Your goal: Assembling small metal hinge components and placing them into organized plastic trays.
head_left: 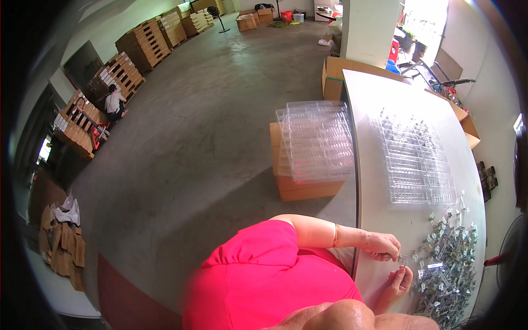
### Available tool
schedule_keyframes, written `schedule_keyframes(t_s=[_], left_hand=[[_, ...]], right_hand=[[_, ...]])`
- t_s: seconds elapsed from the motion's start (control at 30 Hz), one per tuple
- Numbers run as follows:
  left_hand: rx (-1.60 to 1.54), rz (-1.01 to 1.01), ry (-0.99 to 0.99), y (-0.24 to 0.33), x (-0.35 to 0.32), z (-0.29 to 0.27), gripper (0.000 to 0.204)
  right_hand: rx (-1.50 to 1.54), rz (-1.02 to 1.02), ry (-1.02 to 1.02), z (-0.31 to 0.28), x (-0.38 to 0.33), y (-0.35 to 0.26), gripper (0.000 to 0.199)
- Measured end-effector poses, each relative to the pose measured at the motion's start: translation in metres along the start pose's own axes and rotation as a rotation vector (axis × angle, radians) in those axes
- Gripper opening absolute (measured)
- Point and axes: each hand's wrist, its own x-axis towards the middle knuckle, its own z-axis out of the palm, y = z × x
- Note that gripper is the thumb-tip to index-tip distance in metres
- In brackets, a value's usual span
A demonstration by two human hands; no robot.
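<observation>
Grip first: the left hand (385, 246) pinches a small metal part (403, 257) between thumb and fingertips, at about 5 o'clock in the view; the right hand (397, 285) sits just below it, fingers curled toward the same part, though whether it actually grasps the part I cannot tell. Both hands work over the near end of the white table (368, 126).

As a judgement of progress: a big heap of loose parts (448, 258) lies just right of the hands, so much seems left to do. At 2 o'clock from the hands, a clear tray (415, 159) lies on the table with parts seemingly set in its cells, which suggests some are done; how full it is stays unclear in the glare.

Left of the table, at 12 o'clock from the hands, a stack of empty trays (316, 140) rests on a carton (305, 187). Far off at 9 o'clock, another person (114, 102) sits by pallets of boxes (144, 44). Nothing lies between the hands and the tray.
</observation>
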Motion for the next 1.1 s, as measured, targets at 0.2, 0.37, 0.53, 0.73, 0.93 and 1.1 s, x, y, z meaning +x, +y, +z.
schedule_keyframes(t_s=[0.2,0.37,0.53,0.73,0.93,1.1], left_hand=[[-0.049,-0.037,-0.007,0.005,-0.003,-0.002,0.016],[-0.099,-0.047,-0.012,0.002,0.002,-0.005,0.015],[-0.088,-0.025,-0.04,0.001,-0.001,-0.008,0.021],[-0.114,-0.07,-0.01,0.01,-0.006,-0.004,0.021],[-0.18,-0.074,0.01,0.012,-0.005,-0.005,0.018],[-0.229,-0.063,-0.006,0.009,-0.004,-0.008,0.017]], right_hand=[[-0.01,0.003,-0.017,-0.003,0.001,0.002,0.01],[-0.016,0.008,-0.005,-0.004,0.0,0.004,0.01],[-0.013,0.019,-0.013,-0.003,-0.002,0.003,0.01],[0.016,0.026,-0.027,-0.003,-0.004,0.0,0.011],[0.025,0.028,-0.032,-0.002,-0.004,0.0,0.011],[-0.03,0.015,-0.041,-0.002,-0.004,-0.001,0.012]])
